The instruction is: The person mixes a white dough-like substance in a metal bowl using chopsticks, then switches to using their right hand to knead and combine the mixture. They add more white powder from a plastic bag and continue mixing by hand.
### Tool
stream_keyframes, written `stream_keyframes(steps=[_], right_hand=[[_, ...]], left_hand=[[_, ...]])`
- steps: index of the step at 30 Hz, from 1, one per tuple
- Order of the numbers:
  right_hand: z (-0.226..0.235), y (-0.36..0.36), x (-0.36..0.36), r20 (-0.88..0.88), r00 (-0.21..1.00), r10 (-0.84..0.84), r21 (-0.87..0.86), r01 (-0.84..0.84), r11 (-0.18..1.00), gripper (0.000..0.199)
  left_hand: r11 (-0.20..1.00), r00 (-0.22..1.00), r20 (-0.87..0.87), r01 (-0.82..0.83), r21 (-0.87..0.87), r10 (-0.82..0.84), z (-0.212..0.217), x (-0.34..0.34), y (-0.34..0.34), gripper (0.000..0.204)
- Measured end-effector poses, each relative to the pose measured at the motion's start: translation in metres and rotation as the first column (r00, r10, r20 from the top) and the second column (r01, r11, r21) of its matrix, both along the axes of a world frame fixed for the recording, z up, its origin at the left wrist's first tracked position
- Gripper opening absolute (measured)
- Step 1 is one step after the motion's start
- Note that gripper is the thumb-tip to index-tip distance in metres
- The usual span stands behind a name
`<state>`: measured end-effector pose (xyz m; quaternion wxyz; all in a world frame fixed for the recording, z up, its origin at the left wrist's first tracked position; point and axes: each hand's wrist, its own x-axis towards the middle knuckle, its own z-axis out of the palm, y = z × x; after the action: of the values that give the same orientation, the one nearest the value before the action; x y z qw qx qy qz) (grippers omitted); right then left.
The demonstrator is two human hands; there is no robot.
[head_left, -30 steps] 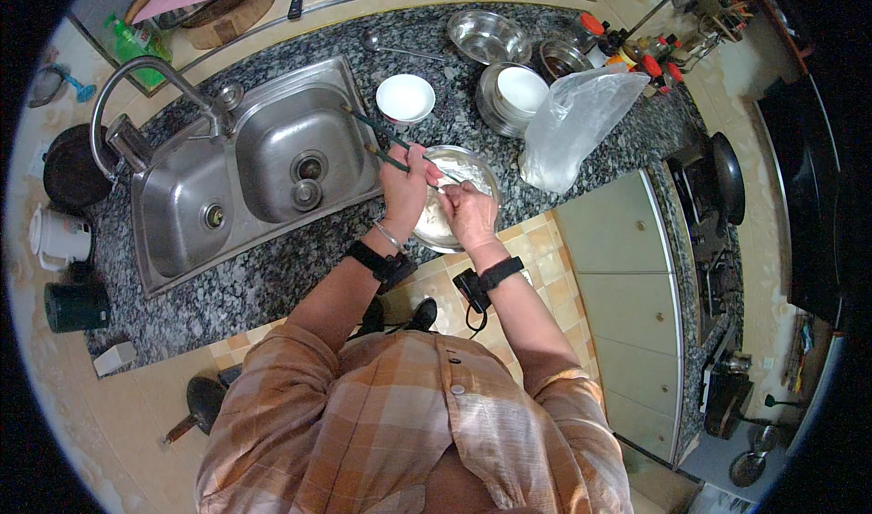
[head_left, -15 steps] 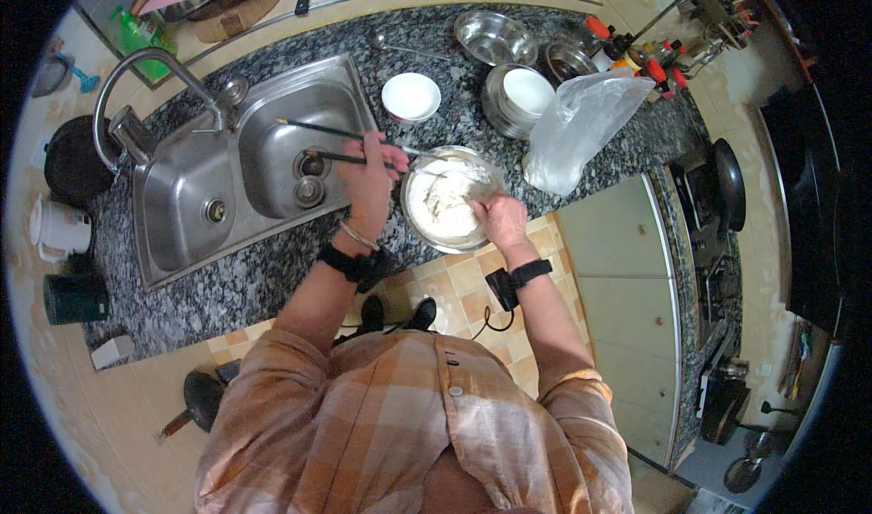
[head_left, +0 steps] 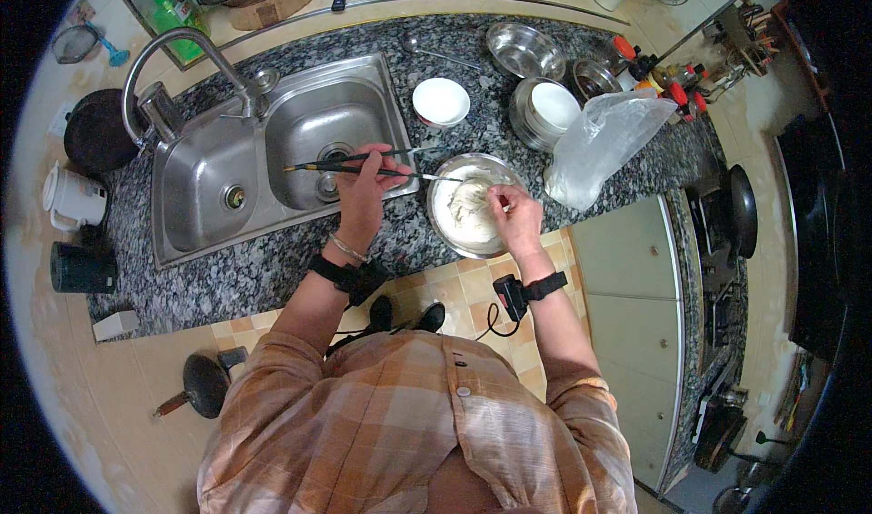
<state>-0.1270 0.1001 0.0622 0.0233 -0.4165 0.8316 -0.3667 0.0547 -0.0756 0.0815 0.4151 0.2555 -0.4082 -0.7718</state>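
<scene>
Here at the centre, the steel mixing bowl (head_left: 432, 208) is sitting right by the front edge of the bench (head_left: 209, 287), with shaggy white dough (head_left: 469, 207) and loose flour lying inside. The left hand (head_left: 365, 192) is grasping a pair of dark chopsticks (head_left: 422, 176) at ten o'clock from the bowl, one tip poking over the rim, the other pointing past it. The right hand (head_left: 518, 219) is bending in at three o'clock, fingertips bunching at the dough; whether they're pinching any, I can't tell. And here's the danger: neither hand is visibly gripping the rim, so a hard push toward six o'clock could be sending the bowl off that edge. The chopsticks are hanging partly over the sink (head_left: 392, 87), so a loosening grip could be dropping them in, while any flour clinging to the tips could be dusting the bench. Around the bowl, a white bowl (head_left: 441, 103) is standing at eleven o'clock, showing nothing inside; at one o'clock stacked steel bowls (head_left: 524, 133) are carrying another white bowl (head_left: 556, 105), and farther out a shiny steel basin (head_left: 525, 53) is showing only bare metal. At two o'clock a clear plastic bag (head_left: 618, 128) is slumping, something whitish filling its bottom, and a careless right elbow could be nudging it.
</scene>
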Motion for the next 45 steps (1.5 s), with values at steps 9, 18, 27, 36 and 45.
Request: stream_keyframes(steps=[9,18,27,36,45], right_hand=[[0.039,-0.033,0.042,-0.444,0.851,0.283,0.015,-0.308,0.951,0.018],[0.019,-0.013,0.023,-0.474,0.792,0.385,0.115,-0.378,0.919,0.012],[-0.021,0.038,-0.031,-0.307,0.933,0.185,0.264,-0.103,0.959,0.023],[-0.038,0.019,-0.02,-0.245,0.935,0.258,0.183,-0.217,0.959,0.02],[-0.031,0.014,-0.016,-0.147,0.957,0.251,0.187,-0.222,0.957,0.02]], left_hand=[[1.0,0.996,0.081,0.019,0.026,-0.021,0.008,-0.026,0.031,0.028],[0.962,1.0,-0.01,0.02,0.273,-0.017,0.013,-0.022,0.04,0.031],[0.786,0.948,0.23,-0.032,-0.617,0.219,0.007,0.054,-0.024,0.014],[0.214,0.414,0.735,0.776,-0.594,0.537,-0.072,0.141,-0.016,0.044],[0.376,0.24,0.856,0.82,-0.431,0.458,-0.095,0.168,-0.02,0.053]])
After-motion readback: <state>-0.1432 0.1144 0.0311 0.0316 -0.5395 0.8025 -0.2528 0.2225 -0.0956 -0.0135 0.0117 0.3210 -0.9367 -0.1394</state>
